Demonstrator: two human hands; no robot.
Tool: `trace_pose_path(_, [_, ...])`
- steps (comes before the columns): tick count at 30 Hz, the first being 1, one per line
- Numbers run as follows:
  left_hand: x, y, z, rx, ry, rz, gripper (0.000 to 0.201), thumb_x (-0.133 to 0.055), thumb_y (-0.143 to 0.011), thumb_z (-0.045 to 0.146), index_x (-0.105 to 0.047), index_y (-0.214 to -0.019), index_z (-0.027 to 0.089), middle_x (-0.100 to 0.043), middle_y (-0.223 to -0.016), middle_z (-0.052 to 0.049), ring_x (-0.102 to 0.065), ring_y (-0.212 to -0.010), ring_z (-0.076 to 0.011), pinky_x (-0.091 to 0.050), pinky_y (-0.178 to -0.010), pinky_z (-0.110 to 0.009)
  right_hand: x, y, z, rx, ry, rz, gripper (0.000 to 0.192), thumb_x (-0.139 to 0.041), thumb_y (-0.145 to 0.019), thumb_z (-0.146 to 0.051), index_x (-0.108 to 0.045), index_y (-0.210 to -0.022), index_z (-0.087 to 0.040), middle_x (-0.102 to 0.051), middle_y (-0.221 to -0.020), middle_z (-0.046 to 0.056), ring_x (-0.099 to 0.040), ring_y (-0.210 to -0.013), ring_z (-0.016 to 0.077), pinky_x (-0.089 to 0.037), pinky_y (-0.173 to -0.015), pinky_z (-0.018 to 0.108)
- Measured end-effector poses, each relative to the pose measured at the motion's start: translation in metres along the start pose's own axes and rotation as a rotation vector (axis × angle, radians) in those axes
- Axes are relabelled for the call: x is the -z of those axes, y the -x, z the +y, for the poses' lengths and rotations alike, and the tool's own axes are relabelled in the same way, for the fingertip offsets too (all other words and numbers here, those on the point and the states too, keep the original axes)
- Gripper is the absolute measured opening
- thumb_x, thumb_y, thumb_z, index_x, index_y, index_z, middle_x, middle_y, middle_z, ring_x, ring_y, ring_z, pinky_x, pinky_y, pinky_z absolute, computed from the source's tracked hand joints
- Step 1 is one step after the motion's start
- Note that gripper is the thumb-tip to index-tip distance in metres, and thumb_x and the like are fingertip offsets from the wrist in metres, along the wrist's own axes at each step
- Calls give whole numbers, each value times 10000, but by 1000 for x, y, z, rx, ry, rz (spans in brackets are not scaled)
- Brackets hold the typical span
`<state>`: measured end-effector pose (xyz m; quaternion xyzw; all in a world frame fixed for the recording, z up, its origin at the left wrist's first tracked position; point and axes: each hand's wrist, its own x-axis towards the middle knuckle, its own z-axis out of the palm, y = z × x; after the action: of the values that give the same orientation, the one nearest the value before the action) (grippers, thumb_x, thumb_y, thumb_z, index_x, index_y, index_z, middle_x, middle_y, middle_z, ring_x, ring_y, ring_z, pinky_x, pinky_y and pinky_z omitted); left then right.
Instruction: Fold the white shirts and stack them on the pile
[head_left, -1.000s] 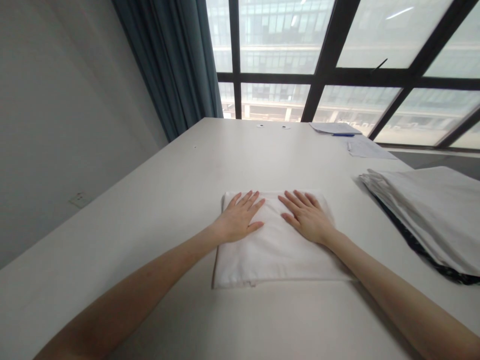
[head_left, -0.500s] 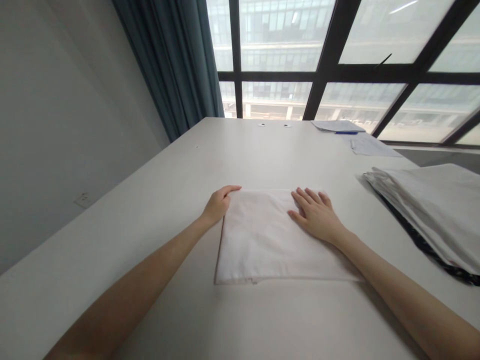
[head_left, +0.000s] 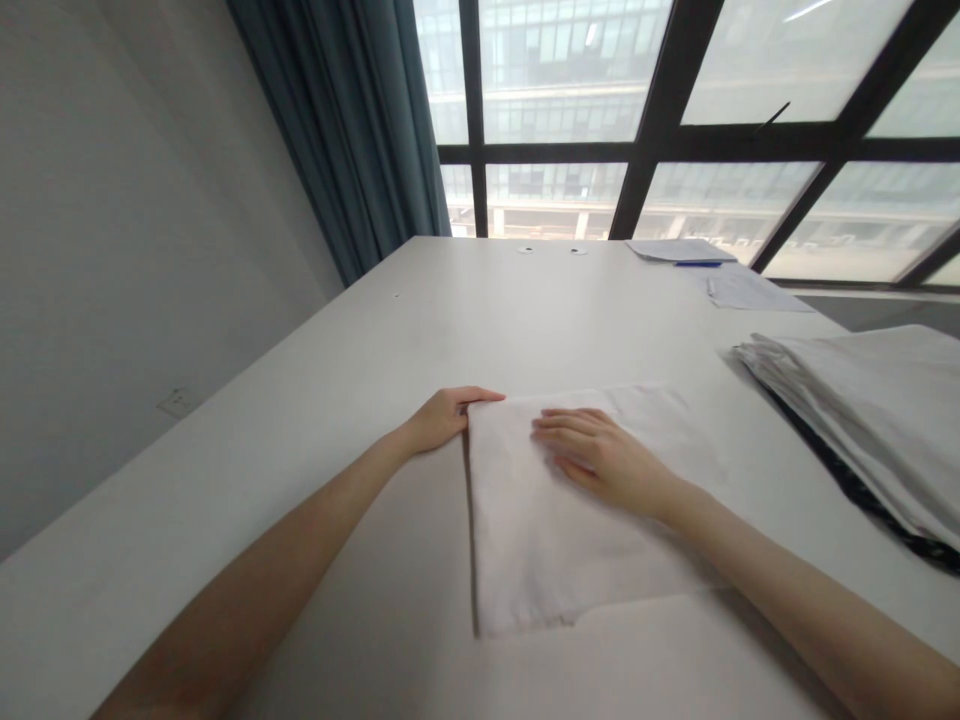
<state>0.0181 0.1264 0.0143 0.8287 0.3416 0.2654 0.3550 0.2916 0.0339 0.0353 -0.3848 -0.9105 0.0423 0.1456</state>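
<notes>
Lying near the middle of the white table (head_left: 315, 400), the folded white cloth (head_left: 555, 540) sits turned at a slight angle, its far left corner toward 11 o'clock and its near edge toward 6 o'clock. The left hand (head_left: 442, 415) is at the cloth's far left corner, fingers curled around the edge there with the thumb on top, pinching the fabric. The right hand (head_left: 600, 455) rests flat and open on the cloth's upper half, palm down, fingers pointing toward 9 o'clock, holding nothing.

At 3 o'clock, well apart from the cloth, a stack of folded white cloths (head_left: 862, 410) lies over something dark. Toward 1 o'clock, at the table's far edge, are loose papers (head_left: 742, 290) with a blue pen (head_left: 697, 264). A teal curtain (head_left: 360, 130) hangs at 11 o'clock beside the window (head_left: 570, 60).
</notes>
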Motion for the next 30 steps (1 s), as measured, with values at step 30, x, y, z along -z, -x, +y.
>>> trace_pose_path(30, [-58, 4, 27, -73, -970, -1, 544, -303, -986, 319, -335, -1458, 51, -324, -1537, -167, -284, -1434, -241, -207, -1166, -453, -22, 3, 0, -295, -410, 291, 320, -387, -957, -275, -660, -1114, -219, -671, -1222, 62, -590, -1179, 188, -449, -1027, 354])
